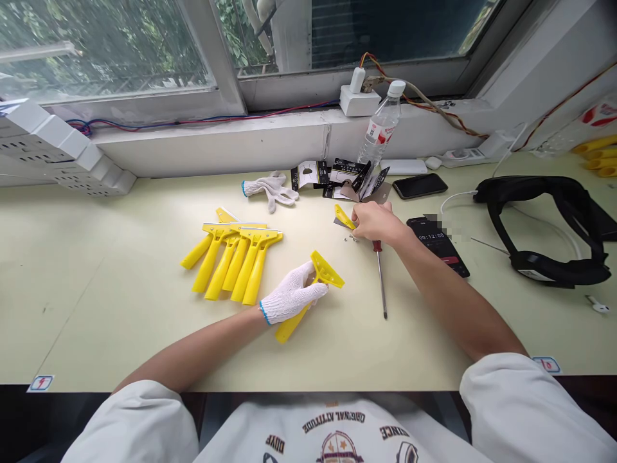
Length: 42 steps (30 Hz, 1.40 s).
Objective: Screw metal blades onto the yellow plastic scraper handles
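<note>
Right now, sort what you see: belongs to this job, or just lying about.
Likely in the work:
T-shaped yellow plastic scraper in the white-gloved left hand
small yellow plastic piece in the bare right hand
red-handled metal screwdriver
tiny silvery parts
overlapping yellow plastic scrapers

Probably lying about:
clear plastic bottle
two black phones
black padded strap
white earbud

On the table, piled scrapers lie left of the screwdriver, a phone right.

Prob. small assembly w/shop, long bench w/ no.'d stickers, window adj., screwdriver, several yellow scrapers
</note>
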Available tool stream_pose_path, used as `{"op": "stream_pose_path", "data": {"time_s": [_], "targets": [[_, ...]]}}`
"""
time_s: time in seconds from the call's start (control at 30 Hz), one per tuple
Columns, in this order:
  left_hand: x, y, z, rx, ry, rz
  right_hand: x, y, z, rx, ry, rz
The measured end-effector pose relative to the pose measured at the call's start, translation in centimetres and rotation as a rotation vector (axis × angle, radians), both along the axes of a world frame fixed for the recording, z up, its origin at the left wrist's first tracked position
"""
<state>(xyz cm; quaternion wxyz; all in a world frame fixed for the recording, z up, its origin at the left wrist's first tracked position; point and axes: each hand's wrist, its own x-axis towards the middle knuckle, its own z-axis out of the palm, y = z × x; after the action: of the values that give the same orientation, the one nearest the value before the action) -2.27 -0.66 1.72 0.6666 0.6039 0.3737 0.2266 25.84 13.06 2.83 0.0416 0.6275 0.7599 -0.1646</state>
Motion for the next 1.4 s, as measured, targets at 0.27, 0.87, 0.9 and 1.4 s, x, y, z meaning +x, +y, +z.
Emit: {"op": "stream_pose_path", "data": {"time_s": [0.27, 0.87, 0.9, 1.4], "targets": [[0.1, 0.0, 0.0, 0.023, 0.002, 0.005, -0.4, -0.1, -0.1, -0.004, -0.011, -0.045], [0.2, 0.1, 0.1, -0.034, -0.095, 0.040, 0.2, -2.7, 7.7, 0.018, 0.977, 0.084], [0.2, 0.1, 0.1, -0.040, -0.096, 0.045, 0.1, -2.9, 7.9, -0.049, 1.010, 0.122], [-0.4, 0.4, -0.4, -0.070, -0.042, -0.049, -4.6, -4.1, 4.4, -0.474, 0.787, 0.417]]}}
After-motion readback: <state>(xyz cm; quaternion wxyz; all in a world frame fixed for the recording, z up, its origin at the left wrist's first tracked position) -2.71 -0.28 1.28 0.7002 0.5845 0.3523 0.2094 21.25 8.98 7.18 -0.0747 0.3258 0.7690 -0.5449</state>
